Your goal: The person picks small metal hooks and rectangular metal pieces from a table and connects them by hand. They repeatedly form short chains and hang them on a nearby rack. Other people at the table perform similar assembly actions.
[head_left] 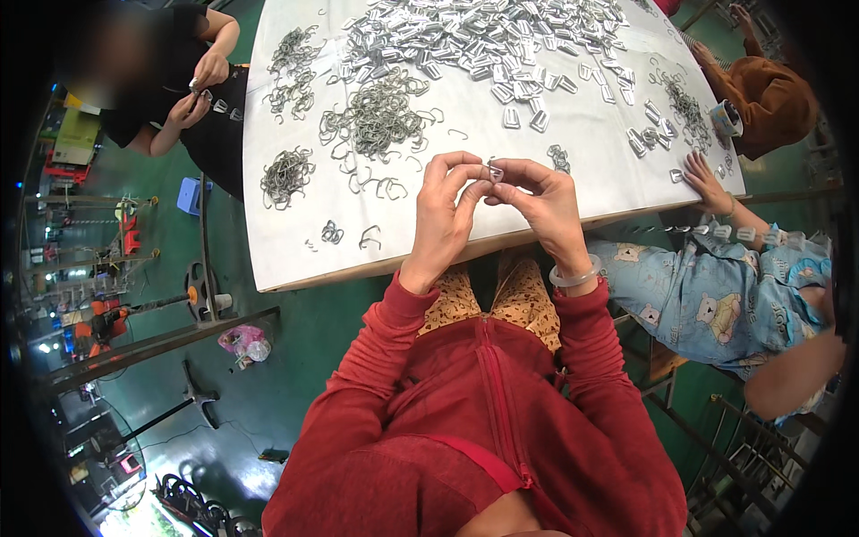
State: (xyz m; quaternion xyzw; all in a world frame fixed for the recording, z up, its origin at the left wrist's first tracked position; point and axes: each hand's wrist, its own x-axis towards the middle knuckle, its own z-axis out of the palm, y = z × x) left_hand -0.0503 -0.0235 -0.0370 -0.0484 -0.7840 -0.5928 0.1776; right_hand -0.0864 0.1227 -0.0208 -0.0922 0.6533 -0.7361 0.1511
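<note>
My left hand (446, 204) and my right hand (548, 204) meet just over the near edge of the white-covered table (403, 243). Between their fingertips is a small silver metal clip (495, 174), with a piece of bent wire at its top; both hands pinch it, and the fingers partly hide it. Beyond my left hand lies a tangled heap of bent wire hooks (380, 116). A small cluster of wire hooks (558, 158) sits just behind my right fingers. Farther back spreads a large pile of flat silver clips (474, 40).
More wire hooks (286, 177) lie at the left, with a few loose ones (369, 237) near the front edge. At the left a co-worker's hands (201, 89) hold strung clips. Another person's hand (707, 183) rests on the table at right, by a small cup (726, 118).
</note>
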